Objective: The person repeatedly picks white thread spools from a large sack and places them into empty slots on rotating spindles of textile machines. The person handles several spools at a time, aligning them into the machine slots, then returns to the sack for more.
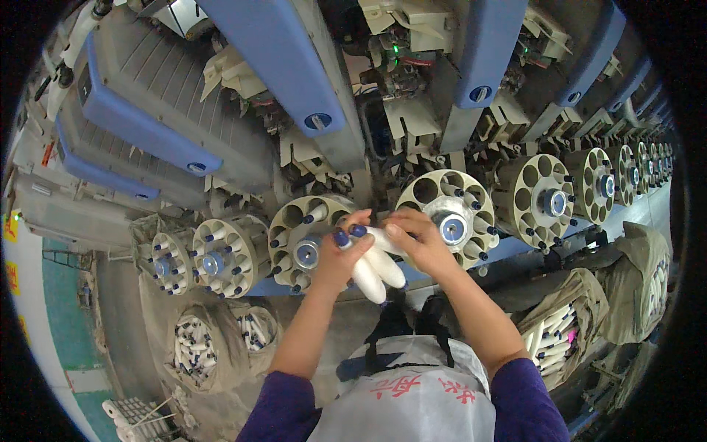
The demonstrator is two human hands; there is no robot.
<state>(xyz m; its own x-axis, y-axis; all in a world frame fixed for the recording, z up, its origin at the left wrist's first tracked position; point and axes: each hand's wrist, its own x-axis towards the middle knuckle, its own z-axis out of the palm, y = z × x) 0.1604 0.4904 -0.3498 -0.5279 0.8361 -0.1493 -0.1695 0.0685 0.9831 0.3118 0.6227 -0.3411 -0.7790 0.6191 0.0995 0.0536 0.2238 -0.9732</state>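
Note:
Both my hands are in front of two round cream bobbin magazines, the left magazine and the right magazine. My left hand is closed around white yarn bobbins with dark blue ends; one bobbin points down and another bobbin lies beside it. My right hand has its fingers curled over a third white bobbin, which lies crosswise between the hands. Its far end is hidden under the right fingers. Several pockets of both magazines hold blue-tipped bobbins, while other pockets show as dark holes.
More magazines run along the machine to the right, with two smaller ones on the left. Blue machine panels hang above. Cloth sacks of bobbins stand at left and right. A grey apron covers my front.

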